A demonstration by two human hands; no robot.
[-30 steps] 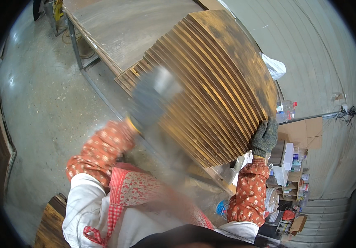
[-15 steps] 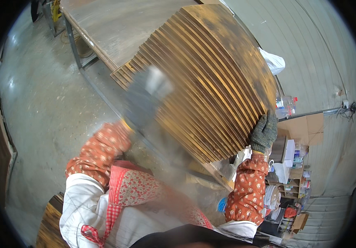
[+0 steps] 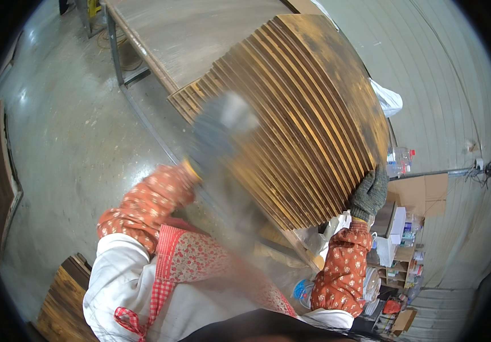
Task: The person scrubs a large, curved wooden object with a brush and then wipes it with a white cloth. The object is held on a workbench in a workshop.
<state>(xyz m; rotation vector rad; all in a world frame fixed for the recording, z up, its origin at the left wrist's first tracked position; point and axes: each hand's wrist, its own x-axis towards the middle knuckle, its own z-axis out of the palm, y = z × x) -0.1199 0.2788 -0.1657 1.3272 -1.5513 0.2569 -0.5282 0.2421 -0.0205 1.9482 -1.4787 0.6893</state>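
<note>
A stack of overlapping wooden boards (image 3: 291, 125), stained dark brown with yellowish edges, lies stepped like a fan on a table. My left hand (image 3: 217, 128), in a dark grey glove, is smeared by motion over the stack's left part. At its fingers shows a whitish thing (image 3: 238, 113), too blurred to name, and the hand seems closed on it. In a grey knitted glove, my right hand (image 3: 369, 192) grips the stack's right edge near the closest corner. Both forearms wear orange-brown flowered sleeves.
Behind the stack extends the tabletop (image 3: 183, 34) on a metal frame. Clear plastic bottles (image 3: 399, 161), cardboard (image 3: 422, 191) and a cluttered shelf (image 3: 399, 273) stand at the right. A blue-and-white bucket (image 3: 303, 292) sits low by my right arm. Another brown board (image 3: 63, 308) is at lower left.
The view has shifted, so the stack and table appear slightly lower and farther right. My left hand stays blurred over the stack's left part; my right hand remains at the right edge.
</note>
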